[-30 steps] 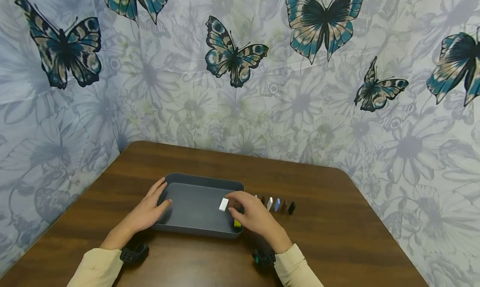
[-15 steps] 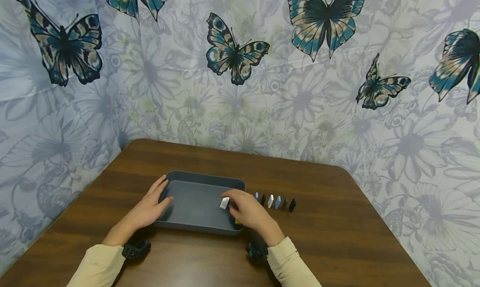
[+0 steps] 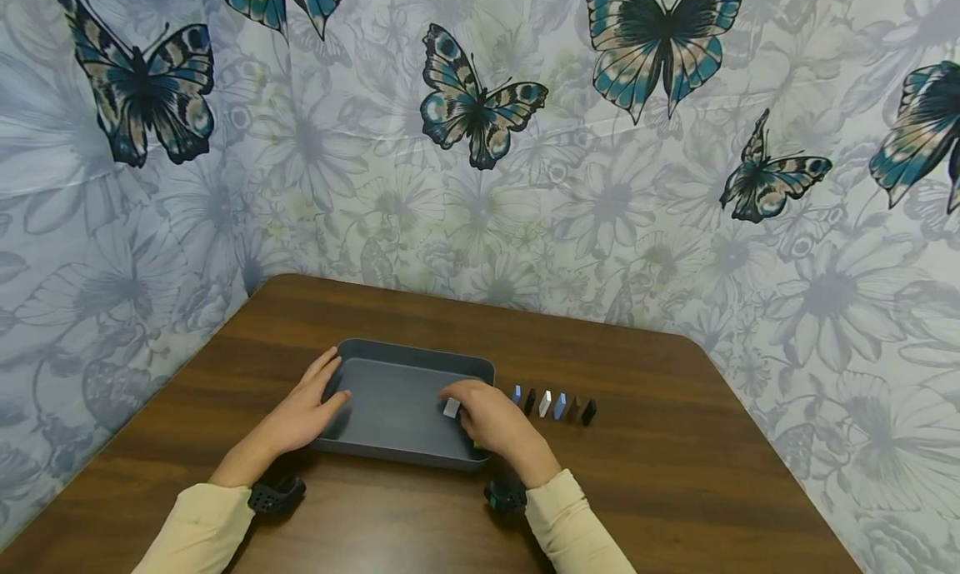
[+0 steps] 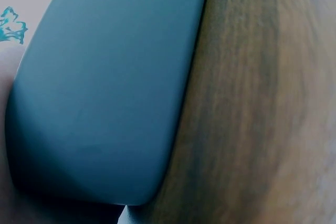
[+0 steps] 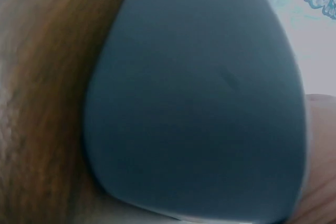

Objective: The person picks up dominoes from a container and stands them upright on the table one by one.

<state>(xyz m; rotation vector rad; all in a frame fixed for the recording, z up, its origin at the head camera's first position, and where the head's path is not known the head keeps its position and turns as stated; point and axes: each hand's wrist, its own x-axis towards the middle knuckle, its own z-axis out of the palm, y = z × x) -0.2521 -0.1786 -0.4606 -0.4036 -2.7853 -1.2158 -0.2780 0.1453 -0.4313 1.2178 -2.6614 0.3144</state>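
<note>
A dark grey tray (image 3: 397, 399) lies on the table, and its outer wall fills much of both wrist views. My left hand (image 3: 300, 411) rests at the tray's left rim with its fingers stretched out and the thumb toward the inside. Over the tray's right end, my right hand (image 3: 498, 424) has bent fingers and pinches a small white domino-like block (image 3: 451, 408), partly covered by the fingers. A yellow block (image 3: 477, 445) shows just beneath this hand, mostly hidden. The fingertips of both hands are out of sight in the wrist views.
Right of the tray, several small blocks stand upright in a row: blue (image 3: 517, 393), black (image 3: 530, 401), white (image 3: 545, 403), another blue (image 3: 560, 405), brown (image 3: 573, 408) and another black (image 3: 589, 412). The wooden table (image 3: 675, 474) meets a butterfly-patterned backdrop (image 3: 480, 224) behind.
My right hand has moved slightly left and closed its fingers onto the white block, which now looks greyer and more covered. The left hand keeps its place at the tray.
</note>
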